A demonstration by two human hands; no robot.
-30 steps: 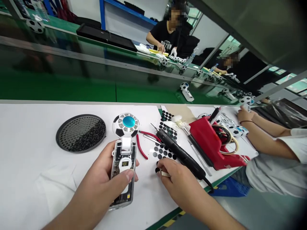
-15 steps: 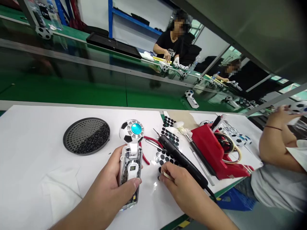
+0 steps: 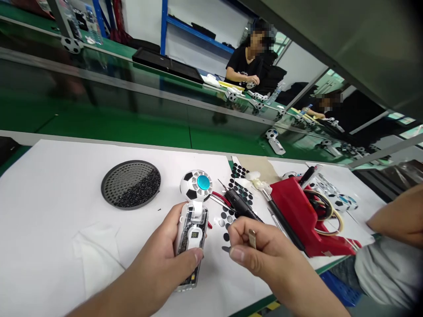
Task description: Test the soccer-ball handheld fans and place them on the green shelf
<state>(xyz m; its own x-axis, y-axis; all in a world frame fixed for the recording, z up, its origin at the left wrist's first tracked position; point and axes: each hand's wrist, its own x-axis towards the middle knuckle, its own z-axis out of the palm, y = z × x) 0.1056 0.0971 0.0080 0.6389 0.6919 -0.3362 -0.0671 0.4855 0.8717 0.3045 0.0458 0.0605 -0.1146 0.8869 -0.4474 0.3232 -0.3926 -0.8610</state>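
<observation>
My left hand [image 3: 165, 259] is wrapped round a small fan with a clear body [image 3: 193, 246] and a football-patterned head [image 3: 196, 185] with a blue centre. The fan is upright, and a small display shows on its body. My right hand [image 3: 254, 248], to the right of the fan, pinches a small dark disc [image 3: 226, 249] between thumb and forefinger. A thin light-coloured tool [image 3: 252, 239] sticks out between its fingers. Beyond that hand lies a sheet of round black stickers [image 3: 238, 170], partly under a black electric screwdriver [image 3: 241, 204].
A round black tray [image 3: 131, 185] of tiny dark screws stands left of the fan. Red-handled pliers [image 3: 220, 198] lie behind it. At the right are a red tool holder [image 3: 292, 211] and a person's arm [image 3: 399, 215]. A green conveyor [image 3: 148, 125] runs behind the table.
My right hand has lifted from the sticker sheet and now shows a dark disc in its fingertips. The view has shifted, and the neighbouring person's arm has lowered.
</observation>
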